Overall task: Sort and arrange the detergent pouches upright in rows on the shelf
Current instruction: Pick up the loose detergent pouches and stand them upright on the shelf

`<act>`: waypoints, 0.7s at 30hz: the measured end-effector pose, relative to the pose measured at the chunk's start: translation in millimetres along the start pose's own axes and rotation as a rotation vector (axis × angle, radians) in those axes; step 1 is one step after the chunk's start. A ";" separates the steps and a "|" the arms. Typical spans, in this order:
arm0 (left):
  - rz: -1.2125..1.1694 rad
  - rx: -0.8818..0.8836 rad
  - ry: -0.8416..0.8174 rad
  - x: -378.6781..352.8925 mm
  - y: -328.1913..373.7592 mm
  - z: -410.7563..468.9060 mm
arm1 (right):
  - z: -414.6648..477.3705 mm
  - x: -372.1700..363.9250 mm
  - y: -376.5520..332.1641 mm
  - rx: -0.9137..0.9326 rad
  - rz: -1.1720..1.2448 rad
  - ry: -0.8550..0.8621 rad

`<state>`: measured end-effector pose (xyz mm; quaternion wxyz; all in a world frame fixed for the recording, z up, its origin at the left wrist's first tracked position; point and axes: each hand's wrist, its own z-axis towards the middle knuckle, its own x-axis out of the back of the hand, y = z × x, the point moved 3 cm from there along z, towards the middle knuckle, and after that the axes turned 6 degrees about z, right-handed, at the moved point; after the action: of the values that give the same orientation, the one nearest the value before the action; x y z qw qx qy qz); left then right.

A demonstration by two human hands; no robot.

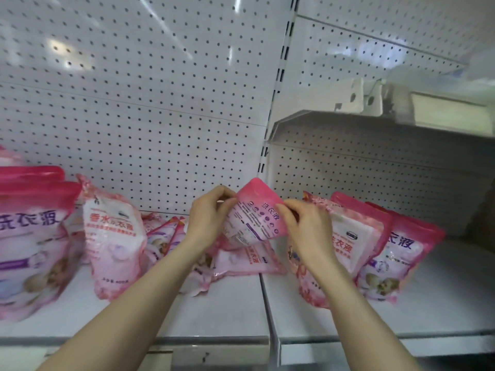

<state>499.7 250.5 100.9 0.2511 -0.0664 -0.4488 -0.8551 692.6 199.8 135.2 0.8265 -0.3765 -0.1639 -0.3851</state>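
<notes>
Person is holding one pink pouch (254, 212) up above the white shelf (214, 311), printed side facing us, tilted, dark pink top edge pointing up. Left hand (209, 212) is pinching its left edge with curled fingers. Right hand (308, 226) is gripping its right edge, fingers wrapped over it. Right below, flat pouches (241, 261) are lying in a heap by the shelf joint. Large pouches (29, 236) are standing upright far left, with a smaller pouch (112, 242) just beside them. Right-side pouches (401, 253) are leaning in a row. Pegboard (134, 103) is running behind everything.
</notes>
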 end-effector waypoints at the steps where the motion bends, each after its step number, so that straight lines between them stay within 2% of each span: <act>1: -0.036 -0.013 -0.013 -1.0 2.6 -1.9 | 1.2 4.9 -0.4 0.002 0.018 0.039; 5: -0.085 -0.025 -0.101 -14.4 0.6 -12.1 | 0.9 29.9 -2.8 0.006 -0.055 0.108; 7: 0.102 0.006 -0.230 -28.2 -11.2 -17.1 | -4.5 38.7 -2.0 0.027 -0.154 0.100; 10: 0.509 -0.031 -0.506 -56.7 -27.7 -29.9 | -14.5 48.9 1.5 0.025 -0.239 0.081; 13: 0.693 -0.074 -0.654 -79.3 -34.2 -42.0 | -19.7 59.3 5.2 0.029 -0.315 0.140; 21: 1.036 -0.285 -0.596 -97.2 -26.1 -57.2 | -20.8 54.7 12.5 0.107 -0.406 0.179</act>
<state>577.4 252.9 15.1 0.4863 -0.5451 -0.2904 -0.6181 737.1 161.4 145.9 0.7621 -0.2560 -0.1826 -0.5660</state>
